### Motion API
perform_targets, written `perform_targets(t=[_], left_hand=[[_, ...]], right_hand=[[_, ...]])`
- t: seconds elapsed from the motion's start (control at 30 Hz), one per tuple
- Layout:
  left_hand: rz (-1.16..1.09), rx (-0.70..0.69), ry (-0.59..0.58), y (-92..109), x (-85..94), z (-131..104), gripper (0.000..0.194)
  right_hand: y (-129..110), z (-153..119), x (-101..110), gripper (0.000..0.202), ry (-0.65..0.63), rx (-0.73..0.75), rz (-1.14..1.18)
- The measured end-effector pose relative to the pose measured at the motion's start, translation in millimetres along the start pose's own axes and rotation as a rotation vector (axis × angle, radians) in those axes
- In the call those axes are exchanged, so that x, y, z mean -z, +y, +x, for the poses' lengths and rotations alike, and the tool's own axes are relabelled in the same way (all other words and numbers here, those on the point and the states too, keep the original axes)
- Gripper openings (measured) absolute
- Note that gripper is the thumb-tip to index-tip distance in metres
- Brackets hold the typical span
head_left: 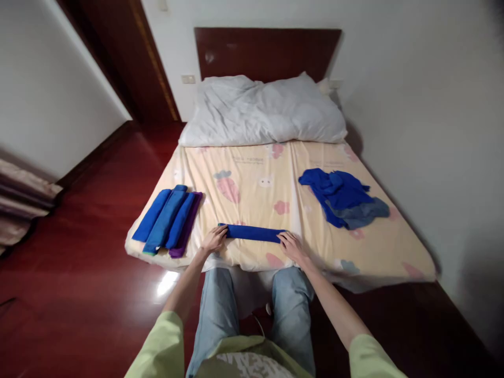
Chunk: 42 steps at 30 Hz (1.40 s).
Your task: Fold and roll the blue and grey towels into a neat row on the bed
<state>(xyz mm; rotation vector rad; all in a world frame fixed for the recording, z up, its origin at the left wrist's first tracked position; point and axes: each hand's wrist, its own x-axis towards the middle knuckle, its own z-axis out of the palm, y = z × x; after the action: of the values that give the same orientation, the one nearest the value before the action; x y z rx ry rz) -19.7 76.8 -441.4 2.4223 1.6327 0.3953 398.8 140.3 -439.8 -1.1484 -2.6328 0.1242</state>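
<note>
A blue cloth (254, 232), folded into a long narrow strip, lies crosswise near the front edge of the bed. My left hand (214, 239) is closed on its left end, and my right hand (290, 245) grips the right end. To the left, several folded cloths lie side by side: blue ones (165, 220) and a purple one (189, 226). On the right side of the bed is a loose, crumpled heap of blue cloth (338, 191) with a grey-blue piece (364, 212) partly under it.
The bed (260, 163) has a patterned yellow sheet. A white quilt (263, 110) is bunched against the dark headboard (268, 52). A wall (433, 131) runs along the right, and a curtain (23, 199) hangs at the far left above the red floor (90, 252).
</note>
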Motion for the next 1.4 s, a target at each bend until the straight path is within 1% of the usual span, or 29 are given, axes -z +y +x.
perform_targets(t=[0.07, 0.2, 0.27, 0.33, 0.43, 0.5, 0.57, 0.63, 0.67, 0.73, 0.77, 0.8, 0.87, 0.9, 0.97, 1.03, 1.07, 1.13, 1.17, 1.23, 1.3, 1.4], left_hand=[[0.014, -0.032, -0.026, -2, 0.1, -1, 0.042], [0.074, -0.036, -0.046, -3, 3.5, 7, 0.038], [0.101, -0.051, -0.053, -1, 7.5, 13, 0.035], [0.128, -0.077, -0.064, 0, 12.9, 18, 0.030], [0.167, -0.120, -0.062, 3, 22.7, 18, 0.025], [0.183, -0.142, -0.025, 6, 30.1, 8, 0.024], [0.173, -0.158, 0.060, 9, 39.0, -11, 0.024], [0.147, -0.161, 0.171, 12, 50.6, -41, 0.027], [0.137, -0.153, 0.222, 13, 57.6, -58, 0.029], [0.131, -0.096, 0.295, 11, 74.0, -97, 0.034], [0.132, -0.057, 0.324, 9, 82.9, -117, 0.036], [0.133, -0.005, 0.352, 4, 91.9, -136, 0.038], [0.141, 0.102, 0.422, -8, 108.8, -171, 0.041], [0.159, 0.165, 0.465, -17, 115.9, -187, 0.042], [0.222, 0.291, 0.546, -36, 126.4, -212, 0.044], [0.300, 0.396, 0.606, -57, 131.8, -229, 0.045], [0.333, 0.436, 0.625, -66, 132.7, -235, 0.046], [0.381, 0.494, 0.643, -83, 131.5, -243, 0.049], [0.396, 0.517, 0.643, -89, 129.6, -245, 0.051], [0.404, 0.553, 0.632, -99, 123.6, -244, 0.053], [0.388, 0.565, 0.621, -105, 114.6, -241, 0.053], [0.323, 0.547, 0.610, -110, 97.5, -237, 0.051]], right_hand=[[4, -1, 2, 0.036, -0.015, 0.043, -0.052], [13, 4, 4, 0.038, -0.127, 0.136, -0.194], [17, 9, 6, 0.040, -0.167, 0.160, -0.238], [21, 15, 8, 0.041, -0.182, 0.177, -0.267], [24, 24, 12, 0.039, -0.192, 0.208, -0.303], [25, 32, 18, 0.037, -0.188, 0.224, -0.321], [25, 50, 27, 0.035, -0.160, 0.245, -0.327], [20, 82, 39, 0.036, -0.117, 0.284, -0.313], [13, 104, 46, 0.036, -0.097, 0.308, -0.298], [-9, 159, 57, 0.038, -0.078, 0.357, -0.256], [-26, 192, 62, 0.037, -0.085, 0.386, -0.229], [-46, 226, 65, 0.035, -0.098, 0.415, -0.208], [-95, 295, 66, 0.034, -0.105, 0.468, -0.159], [-121, 328, 63, 0.034, -0.105, 0.510, -0.129], [-175, 388, 51, 0.033, -0.081, 0.598, -0.058], [-225, 438, 31, 0.029, -0.034, 0.683, -0.011], [-247, 458, 20, 0.029, -0.021, 0.725, -0.004], [-283, 491, -3, 0.027, -0.007, 0.789, -0.004], [-297, 504, -14, 0.026, -0.007, 0.809, -0.006], [-315, 521, -35, 0.024, -0.011, 0.812, 0.002], [-322, 530, -53, 0.024, -0.019, 0.771, 0.025], [-317, 530, -78, 0.027, -0.063, 0.680, 0.095]])
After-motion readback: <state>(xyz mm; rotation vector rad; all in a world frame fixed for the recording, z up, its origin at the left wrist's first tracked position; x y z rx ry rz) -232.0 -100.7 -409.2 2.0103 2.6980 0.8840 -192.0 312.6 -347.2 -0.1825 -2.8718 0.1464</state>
